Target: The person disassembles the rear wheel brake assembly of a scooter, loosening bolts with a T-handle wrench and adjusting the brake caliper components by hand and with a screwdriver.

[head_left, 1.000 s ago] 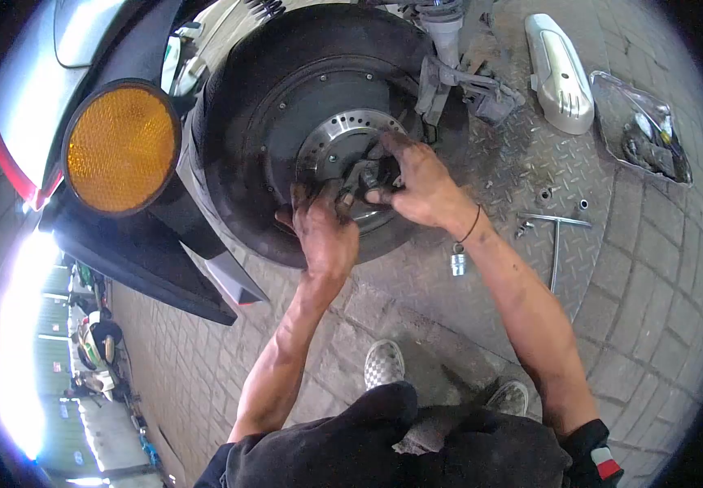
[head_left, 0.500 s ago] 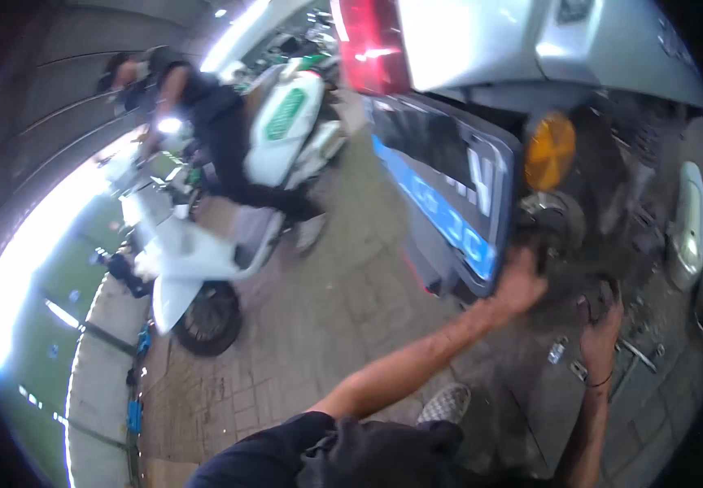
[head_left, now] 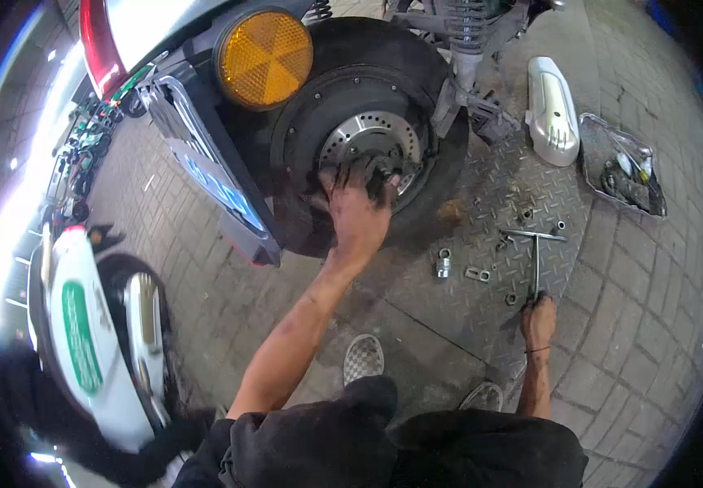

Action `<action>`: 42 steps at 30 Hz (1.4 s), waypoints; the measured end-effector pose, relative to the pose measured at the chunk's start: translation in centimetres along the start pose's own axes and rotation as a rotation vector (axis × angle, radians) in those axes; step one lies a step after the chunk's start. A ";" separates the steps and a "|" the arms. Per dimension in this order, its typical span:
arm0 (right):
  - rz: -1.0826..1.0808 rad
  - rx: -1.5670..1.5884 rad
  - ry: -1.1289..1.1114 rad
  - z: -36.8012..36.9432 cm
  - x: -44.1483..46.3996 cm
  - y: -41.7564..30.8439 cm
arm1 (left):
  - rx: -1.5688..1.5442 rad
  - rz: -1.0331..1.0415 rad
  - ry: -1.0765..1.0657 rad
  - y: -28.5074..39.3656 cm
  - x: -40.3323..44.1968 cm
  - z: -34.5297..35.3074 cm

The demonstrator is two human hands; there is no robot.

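My left hand (head_left: 360, 213), its fingertips blackened, reaches into the middle of the wheel (head_left: 301, 150). Its fingers curl over a dark part at the hub, in front of the drilled brake disc (head_left: 368, 128); the exact part is hidden. Down on the right, my right hand (head_left: 539, 319) closes around the lower end of a T-handle wrench (head_left: 537, 256), whose crossbar points away from me. A socket (head_left: 443, 264), a small slotted metal plate (head_left: 478, 274) and several nuts (head_left: 511, 298) lie on the steel tread plate near it.
An orange reflector (head_left: 264, 57) and a tilted licence plate (head_left: 205, 167) jut out left of the wheel. A silver cover (head_left: 552, 112) and a tray of parts (head_left: 624, 167) lie at right. A white scooter (head_left: 95, 342) stands at lower left.
My view has swung right and down onto the wheel. My right hand, earlier raised near the wheel, is now down at the T-handle wrench. My left hand stays at the hub.
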State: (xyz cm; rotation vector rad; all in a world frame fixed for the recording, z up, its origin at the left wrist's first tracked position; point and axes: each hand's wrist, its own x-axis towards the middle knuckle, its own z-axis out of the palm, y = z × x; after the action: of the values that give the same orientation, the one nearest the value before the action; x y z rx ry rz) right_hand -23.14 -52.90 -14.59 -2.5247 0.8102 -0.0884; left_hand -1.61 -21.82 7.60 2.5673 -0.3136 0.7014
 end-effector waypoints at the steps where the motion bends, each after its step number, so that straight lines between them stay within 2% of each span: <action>1: 0.118 0.031 -0.025 -0.6 0.4 -0.1 | -0.034 0.017 0.014 -0.6 -0.2 0.2; 5: 0.065 0.076 -0.038 -5.1 0.5 -0.5 | -0.176 0.033 0.030 -1.7 -0.9 -0.9; 7: 0.009 0.532 0.117 -6.7 -0.6 -1.8 | -0.108 0.026 0.021 -2.6 -1.9 -1.2; 8: -0.122 0.552 0.120 -7.9 -0.7 -2.3 | -0.109 0.013 0.018 -2.9 -2.2 -1.5; 9: -0.123 0.544 0.111 -9.8 -1.1 -4.1 | -0.056 -0.065 -0.024 -3.0 -2.5 -1.9; 11: 0.095 0.881 -0.215 -13.5 -1.8 -9.3 | -0.010 -0.142 -0.070 -3.9 -3.0 -2.3; 14: -0.028 0.998 -0.309 -14.4 -1.6 -15.1 | -0.053 -0.126 -0.003 -5.0 -3.3 -2.5; 18: -0.091 0.960 -0.477 -15.4 -1.8 -21.6 | -0.122 -0.116 -0.065 -5.0 -3.6 -4.2; 20: -0.292 0.846 -0.564 -16.5 -2.4 -25.2 | -0.155 -0.130 -0.046 -4.8 -4.3 -4.4; 21: -0.287 0.847 -0.562 -16.0 -2.5 -26.0 | -0.157 -0.128 -0.050 -4.6 -4.6 -4.6; 23: -0.429 0.829 -0.626 -14.2 -2.4 -27.0 | -0.247 -0.119 0.008 -4.3 -5.1 -5.1; 24: -0.421 0.827 -0.619 -13.5 -2.6 -27.3 | -0.254 -0.115 0.002 -4.1 -5.4 -5.5; 26: -0.614 0.729 -0.387 -12.4 -2.7 -27.7 | -0.272 -0.126 -0.008 -3.6 -5.6 -6.0; 29: -0.680 0.775 -0.449 -12.4 -2.6 -27.4 | -0.399 -0.302 -0.105 -1.9 -5.8 -7.1; 30: -0.718 0.777 -0.478 -11.9 -2.4 -27.0 | -0.393 -0.180 -0.028 -2.6 -6.5 -6.2; 31: -0.866 0.784 -0.321 -11.2 -2.4 -27.0 | -0.418 -0.191 -0.090 -1.7 -6.5 -6.8; 32: -0.936 0.775 -0.238 -11.8 -2.2 -27.3 | -0.227 0.024 -0.071 -2.3 -6.4 -6.7; 33: -1.002 0.763 -0.151 -13.3 -2.0 -28.0 | -0.257 0.046 -0.088 -0.6 -5.8 -6.7; 36: -1.006 0.806 -0.209 -17.5 -1.2 -30.5 | -0.169 0.381 -0.027 3.3 -3.3 -8.5; 38: -0.872 0.711 -0.392 -18.0 -0.5 -31.2 | -0.220 0.441 -0.090 3.3 -2.1 -7.8; 40: -0.869 0.634 -0.336 -18.4 -0.6 -31.1 | -0.244 0.539 -0.147 3.5 -0.6 -7.2; 42: -0.873 0.575 -0.302 -19.1 -1.0 -31.1 | -0.240 0.511 -0.215 1.7 -0.3 -5.9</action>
State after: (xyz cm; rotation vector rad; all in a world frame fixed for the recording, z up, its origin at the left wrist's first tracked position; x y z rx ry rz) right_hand -11.30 -38.50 16.76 -2.0697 -0.4221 -0.1860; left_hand -4.90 -20.42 12.57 2.3430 -1.0818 0.5124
